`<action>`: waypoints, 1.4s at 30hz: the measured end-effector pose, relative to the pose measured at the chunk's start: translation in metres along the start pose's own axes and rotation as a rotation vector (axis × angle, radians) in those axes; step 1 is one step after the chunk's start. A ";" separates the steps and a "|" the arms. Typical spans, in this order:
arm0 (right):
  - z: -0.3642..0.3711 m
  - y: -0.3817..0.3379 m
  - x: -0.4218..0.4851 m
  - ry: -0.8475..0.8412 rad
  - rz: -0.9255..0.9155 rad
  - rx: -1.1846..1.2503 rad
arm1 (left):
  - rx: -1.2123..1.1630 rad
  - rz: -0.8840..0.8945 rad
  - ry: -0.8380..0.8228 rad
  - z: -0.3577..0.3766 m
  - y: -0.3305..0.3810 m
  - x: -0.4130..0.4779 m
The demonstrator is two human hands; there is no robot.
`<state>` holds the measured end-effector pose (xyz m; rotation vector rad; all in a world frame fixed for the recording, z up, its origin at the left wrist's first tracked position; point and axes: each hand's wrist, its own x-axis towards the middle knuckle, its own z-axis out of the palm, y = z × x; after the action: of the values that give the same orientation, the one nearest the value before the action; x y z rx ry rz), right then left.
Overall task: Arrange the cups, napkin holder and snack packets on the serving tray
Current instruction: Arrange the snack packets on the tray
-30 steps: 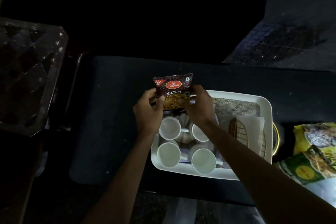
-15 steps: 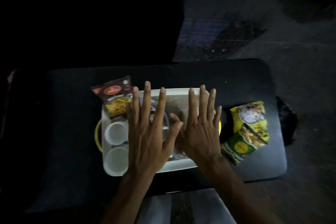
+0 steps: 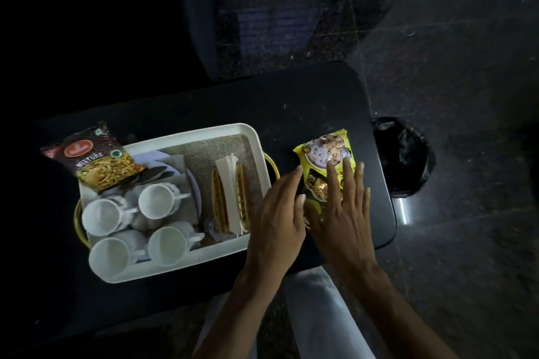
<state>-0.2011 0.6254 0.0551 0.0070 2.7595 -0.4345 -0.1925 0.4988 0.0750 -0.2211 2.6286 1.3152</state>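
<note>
A white serving tray (image 3: 253, 137) sits on a dark table. Several white cups (image 3: 159, 202) stand in its left half. A brown mixture snack packet (image 3: 93, 159) leans on the tray's far left corner. A wooden napkin holder (image 3: 230, 198) with white napkins stands on a burlap mat in the right half. Two yellow-green snack packets (image 3: 326, 154) lie on the table right of the tray. My right hand (image 3: 341, 213) rests flat on them with fingers spread. My left hand (image 3: 280, 218) is open beside the tray's right edge, its fingertips at the packets' left side.
A black bag (image 3: 402, 154) sits on the floor past the table's right end. The dark table (image 3: 306, 102) ends just right of the packets. Stone floor lies beyond. A folded cloth and a plate (image 3: 178, 166) lie under the cups.
Both hands left the brown packet on the tray's corner, passed over the tray and moved right onto the yellow-green packets. The view shifted right.
</note>
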 end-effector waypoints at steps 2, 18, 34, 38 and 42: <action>-0.002 0.016 -0.002 0.033 0.034 0.076 | 0.027 -0.072 -0.057 0.012 0.002 0.006; 0.023 0.063 0.009 -0.241 0.292 0.668 | 0.060 -0.349 -0.141 0.061 -0.015 0.014; -0.058 -0.005 0.026 -0.243 0.032 1.096 | -0.487 -0.275 0.245 -0.023 0.008 -0.001; -0.063 -0.060 0.036 -0.191 -0.141 1.015 | -0.520 -0.278 0.408 -0.063 -0.001 0.004; -0.049 -0.118 0.051 -0.182 -0.235 0.971 | -0.453 -0.260 0.521 -0.106 -0.026 0.012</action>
<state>-0.2720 0.5255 0.1170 -0.1113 2.1158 -1.6775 -0.2095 0.3976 0.1140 -1.0615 2.4942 1.9402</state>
